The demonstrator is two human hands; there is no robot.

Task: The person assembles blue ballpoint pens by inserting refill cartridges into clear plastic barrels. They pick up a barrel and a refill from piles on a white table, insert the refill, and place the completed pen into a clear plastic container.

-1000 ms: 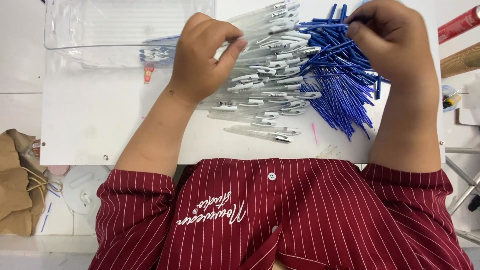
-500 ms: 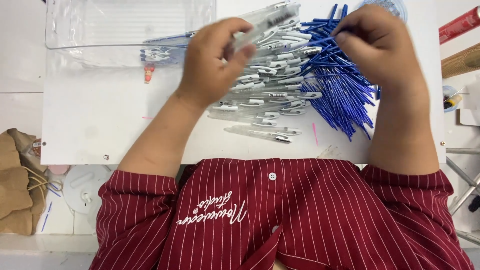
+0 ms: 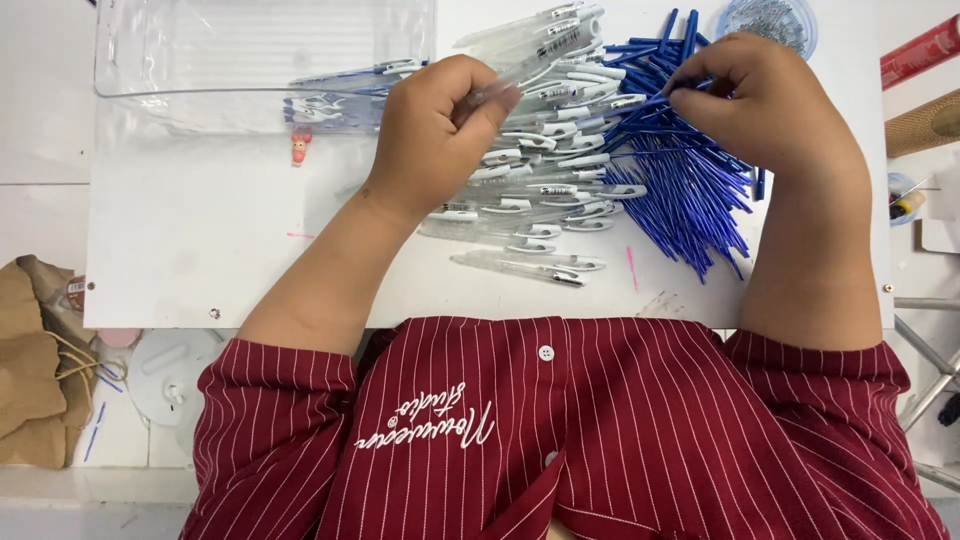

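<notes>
**Hands over piles of pen parts on a white board**

Seen from above, a person in a dark red striped shirt leans over a white board [image 3: 200, 260]. Near the top centre of the frame, the left hand [image 3: 435, 130] is curled around a clear pen barrel [image 3: 530, 62], which slants up and to the right out of the fist. At upper right, the right hand [image 3: 775, 105] pinches the end of a thin blue refill [image 3: 640, 105] between thumb and fingertips, its tip pointing left toward the barrel.

Between and below the hands lies a heap of clear barrels [image 3: 545, 190] with white clips. Just to its right, touching it, spreads a fan of blue refills [image 3: 690, 200]. A clear plastic tray [image 3: 250, 60] sits at upper left, with a few pens along its near edge.

The step in hand looks like pen assembly: a refill being brought to a barrel. The next move would call for lining the refill's tip up with the barrel's open end, a fine, steady alignment of both hands.
</notes>
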